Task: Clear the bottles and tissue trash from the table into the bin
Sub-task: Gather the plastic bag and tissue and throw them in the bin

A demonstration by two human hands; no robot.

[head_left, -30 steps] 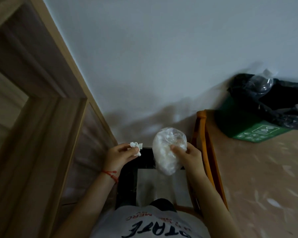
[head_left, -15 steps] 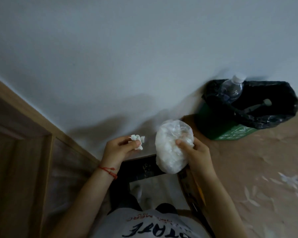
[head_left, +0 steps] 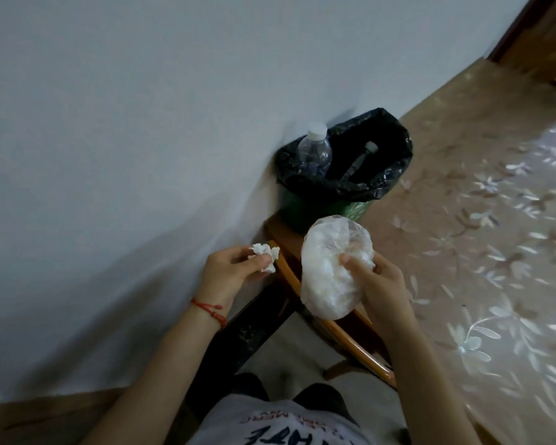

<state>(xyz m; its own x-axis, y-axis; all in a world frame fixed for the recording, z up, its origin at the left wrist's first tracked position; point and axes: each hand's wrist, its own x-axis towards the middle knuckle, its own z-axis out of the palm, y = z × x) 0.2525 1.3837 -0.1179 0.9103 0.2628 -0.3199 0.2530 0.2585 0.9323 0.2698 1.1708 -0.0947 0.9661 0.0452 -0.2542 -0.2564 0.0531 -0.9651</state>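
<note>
Left hand (head_left: 230, 271): raised in front of the chest, thumb and fingertips pinching a small crumpled white tissue (head_left: 265, 253); remaining fingers curled; red string (head_left: 210, 310) round the wrist.
Right hand (head_left: 374, 281): fingers and thumb curled round a translucent plastic bag (head_left: 331, 268), gripping its right side; thumb pressed on the front face.
Bag contents: whitish crumpled material, seemingly tissue; exact contents unclear through the plastic.
Bag position: held in the air, between the two hands, apart from the tissue in the left hand; below the bin in the frame.
Bin (head_left: 355, 208): green body, lined with a black bag (head_left: 385, 149) folded over the rim; standing on the floor against the white wall (head_left: 142, 107).
Bin contents: clear plastic bottle (head_left: 315, 152) with white cap, upright-leaning at the left inner side, neck above the rim; a second darker bottle-like item (head_left: 360, 160) lying slanted inside, details too dim to read.
Table (head_left: 305, 316): dark top with orange-brown wooden edge, seen below the hands; its far corner just beside the bin.
Floor (head_left: 495, 236): brown covering with pale floral pattern, right side of the frame.
Other: white printed shirt (head_left: 280, 425) at bottom edge; frame somewhat blurred.
</note>
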